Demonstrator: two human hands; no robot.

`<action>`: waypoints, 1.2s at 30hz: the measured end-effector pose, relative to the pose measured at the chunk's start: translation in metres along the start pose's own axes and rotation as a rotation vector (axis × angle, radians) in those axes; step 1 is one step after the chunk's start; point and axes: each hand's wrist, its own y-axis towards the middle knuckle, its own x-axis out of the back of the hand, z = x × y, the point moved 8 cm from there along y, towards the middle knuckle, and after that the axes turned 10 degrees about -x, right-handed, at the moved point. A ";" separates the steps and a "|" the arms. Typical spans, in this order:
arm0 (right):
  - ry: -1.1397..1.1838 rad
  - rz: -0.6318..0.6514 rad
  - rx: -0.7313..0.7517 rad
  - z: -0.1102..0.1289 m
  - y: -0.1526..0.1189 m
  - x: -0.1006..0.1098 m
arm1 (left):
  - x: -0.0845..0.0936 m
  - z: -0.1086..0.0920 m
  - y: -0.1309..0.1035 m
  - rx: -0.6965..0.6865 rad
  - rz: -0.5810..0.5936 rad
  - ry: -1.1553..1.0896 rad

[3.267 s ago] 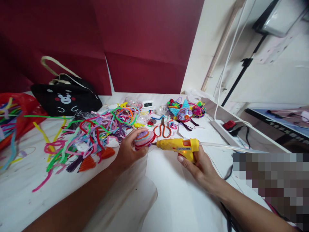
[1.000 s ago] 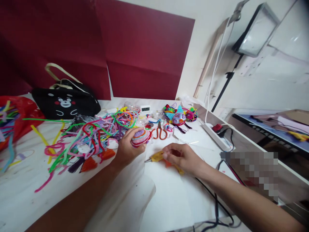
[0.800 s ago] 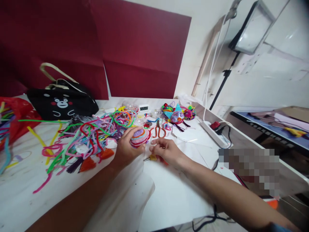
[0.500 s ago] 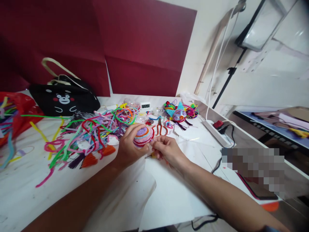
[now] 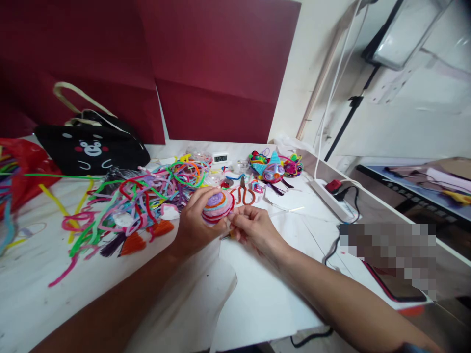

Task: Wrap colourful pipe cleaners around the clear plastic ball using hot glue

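Observation:
Wrapped around a striped ball of coiled pipe cleaners [image 5: 218, 206], in purple, orange, pink and red, is my left hand [image 5: 196, 215]. The thumb presses its lower side. At the ball's right edge my right hand [image 5: 253, 226] has its thumb and fingers pinched together. Whatever lies in that pinch is too small to make out. Just beyond the hands rest orange-handled pliers [image 5: 246, 193]. A heap of loose pipe cleaners [image 5: 147, 196] spreads to the left, with orange and purple tassels [image 5: 134, 243] at its near side.
Finished colourful pipe-cleaner figures [image 5: 274, 169] stand at the back right, near a small digital clock [image 5: 221, 158]. A black bag [image 5: 91, 149] and a red plastic bag [image 5: 33, 169] are on the left. A power strip [image 5: 333, 201] and a phone [image 5: 395, 282] lie on the right.
The view has shifted slightly, moving the background a little. Both hands keep nearly the same hold at the ball.

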 end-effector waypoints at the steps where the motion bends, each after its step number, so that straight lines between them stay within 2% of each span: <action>1: 0.005 0.002 0.001 -0.001 0.000 0.000 | 0.000 0.000 0.000 -0.008 -0.001 0.006; 15: 0.066 0.001 0.002 -0.004 0.000 0.000 | 0.000 -0.003 0.001 -0.021 0.024 0.025; 26: 0.168 0.005 -0.050 -0.009 0.001 0.000 | 0.001 -0.006 0.001 -0.043 0.034 0.030; 36: 0.190 0.068 -0.034 -0.005 -0.004 -0.005 | 0.002 -0.002 -0.004 0.038 0.035 -0.099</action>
